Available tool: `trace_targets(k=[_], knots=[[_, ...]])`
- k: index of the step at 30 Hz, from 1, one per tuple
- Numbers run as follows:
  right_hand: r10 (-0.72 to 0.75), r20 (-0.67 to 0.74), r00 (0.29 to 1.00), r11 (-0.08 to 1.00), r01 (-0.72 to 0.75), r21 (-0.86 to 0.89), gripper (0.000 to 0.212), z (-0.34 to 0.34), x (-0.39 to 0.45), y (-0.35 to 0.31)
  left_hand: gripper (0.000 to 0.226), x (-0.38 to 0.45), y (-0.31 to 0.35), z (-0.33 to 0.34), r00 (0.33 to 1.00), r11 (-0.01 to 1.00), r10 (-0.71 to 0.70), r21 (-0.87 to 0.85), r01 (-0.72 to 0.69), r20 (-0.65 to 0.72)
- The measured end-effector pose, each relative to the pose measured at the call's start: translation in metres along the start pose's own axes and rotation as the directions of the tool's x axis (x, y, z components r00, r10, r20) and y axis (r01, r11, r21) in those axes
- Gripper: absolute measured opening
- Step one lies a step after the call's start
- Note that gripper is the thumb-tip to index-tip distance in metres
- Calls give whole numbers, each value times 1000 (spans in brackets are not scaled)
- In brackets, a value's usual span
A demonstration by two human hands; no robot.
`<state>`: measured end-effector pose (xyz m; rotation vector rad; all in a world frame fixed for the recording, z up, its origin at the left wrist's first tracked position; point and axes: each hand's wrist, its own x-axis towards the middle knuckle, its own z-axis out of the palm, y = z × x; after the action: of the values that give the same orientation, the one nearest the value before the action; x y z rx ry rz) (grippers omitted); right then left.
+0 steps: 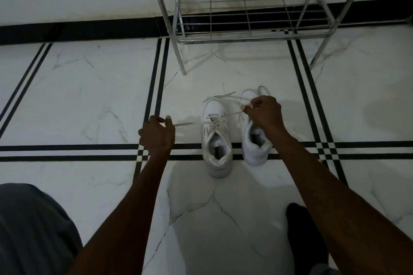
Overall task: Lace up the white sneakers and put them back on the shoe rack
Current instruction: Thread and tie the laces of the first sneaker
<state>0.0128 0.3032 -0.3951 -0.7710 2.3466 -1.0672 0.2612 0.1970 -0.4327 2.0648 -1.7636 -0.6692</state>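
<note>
Two white sneakers stand side by side on the floor, toes pointing away from me. The left sneaker point(216, 140) has its white lace point(228, 115) partly threaded. My left hand point(156, 135) pinches one lace end, pulled out to the left of that shoe. My right hand point(264, 111) pinches the other lace end above the toe of the right sneaker point(256, 147), which it partly hides. Loose lace loops lie beyond both toes. The metal shoe rack point(250, 35) stands just behind the sneakers, its wire shelves bare.
White marble floor with black double stripes point(159, 78) crossing under the shoes. A white wall with a black skirting point(78, 29) runs behind the rack. My grey-clad knee point(33, 230) is at the lower left, a dark foot point(304, 236) at the lower right.
</note>
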Motion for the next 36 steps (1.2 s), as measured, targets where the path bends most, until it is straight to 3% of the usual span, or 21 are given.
trace_targets(k=[3, 6, 8, 11, 16, 19, 23, 27, 30, 33, 36], knots=[[-222, -78, 972, 974, 216, -73, 47, 7, -7, 2, 26, -12, 7, 17, 937, 936, 326, -180, -302, 122], [-475, 140, 869, 855, 493, -163, 37, 20, -9, 9, 28, -30, 26, 32, 794, 835, 539, -305, -459, 280], [-491, 282, 824, 814, 549, -188, 35, 29, -15, 10, 31, -38, 35, 40, 777, 840, 533, -322, -437, 335], [-425, 419, 802, 829, 531, -176, 33, 43, -24, 6, 34, -38, 35, 46, 818, 888, 448, -286, -360, 361], [-367, 405, 837, 845, 482, -231, 31, 48, -23, 2, 24, -31, 26, 48, 867, 943, 296, -269, -197, 401], [-334, 377, 864, 853, 447, -270, 24, 45, -19, 8, 18, -32, 27, 46, 871, 946, 323, -157, -284, 371], [-233, 363, 902, 840, 374, -393, 26, 37, -8, 21, 33, -24, 18, 29, 865, 868, 438, 136, -477, 244], [-164, 362, 918, 716, 363, -596, 14, 36, -28, 7, 28, -11, -10, 14, 886, 829, 405, 318, -460, 225], [-247, 394, 885, 646, 453, -614, 14, 44, -32, -6, 26, -13, -7, 16, 886, 864, 379, 242, -443, 267], [-189, 464, 865, 728, 441, -525, 21, 50, -23, -1, 32, -22, 7, 23, 838, 877, 425, 73, -474, 343], [-247, 409, 878, 792, 427, -437, 22, 47, -24, 7, 30, -34, 19, 32, 803, 892, 429, -57, -448, 413]])
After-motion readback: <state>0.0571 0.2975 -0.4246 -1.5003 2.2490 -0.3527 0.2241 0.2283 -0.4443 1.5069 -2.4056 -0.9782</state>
